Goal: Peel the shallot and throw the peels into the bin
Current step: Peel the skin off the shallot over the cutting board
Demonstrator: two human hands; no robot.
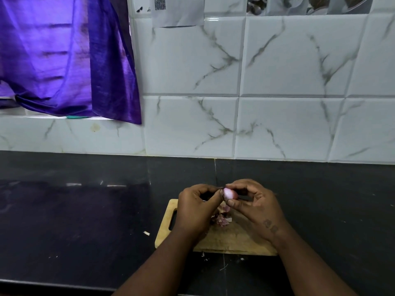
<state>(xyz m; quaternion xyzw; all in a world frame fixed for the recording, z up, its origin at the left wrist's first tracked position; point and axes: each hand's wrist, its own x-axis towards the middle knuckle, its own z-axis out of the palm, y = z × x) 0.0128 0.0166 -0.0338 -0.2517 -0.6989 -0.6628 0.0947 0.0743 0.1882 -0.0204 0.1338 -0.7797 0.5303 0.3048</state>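
1. Both hands meet above the far edge of the cutting board (230, 238), my landmark on the dark counter (85, 210). I see the right hand (254, 206) curled around the shallot (229, 193), thumb below and fingertips on top. The left hand (196, 208) is pinched nearly closed at the bulb's left end, apparently on a strip of skin, though I cannot tell for sure.
2. Wrists angle inward from the board's near corners, and the forearms run back toward me.
3. Loose peels (222, 220) lie on the board just under the hands, left of its middle. A few flecks sit on the counter off the board's left and near edges.
4. Risks, as I judge them: the bulb looks mostly bare and slick, so a hard tug could pop it out of the right fingers and send it rolling off the board. Scraps could scatter further. No bin is in view, so the carry may drop pieces.
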